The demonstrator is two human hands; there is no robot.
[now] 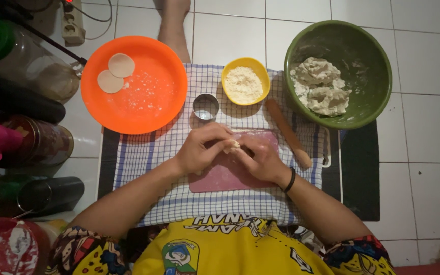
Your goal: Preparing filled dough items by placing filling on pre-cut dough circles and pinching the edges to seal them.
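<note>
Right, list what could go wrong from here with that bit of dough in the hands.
1. The dough piece, pinched between the left hand and right hand, might tear or stick to the fingers.
2. The rolling pin lies beside the right wrist; a nudge could roll it into the green bowl.

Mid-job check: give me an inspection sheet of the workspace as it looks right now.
Surface: checked cloth spread on a white tiled floor, with a pink board on top.
Job's things: small dough piece between both hands; green bowl holding dough lumps; yellow bowl of flour; orange plate with two dough discs; metal ring cutter; rolling pin.
Clutter: jars and bottles along the left side.
Grippers: left hand and right hand meet over the board, pinching the dough piece.
Cables: power strip with cable at top left.
Surroundings: a bare foot at the top edge.
</note>
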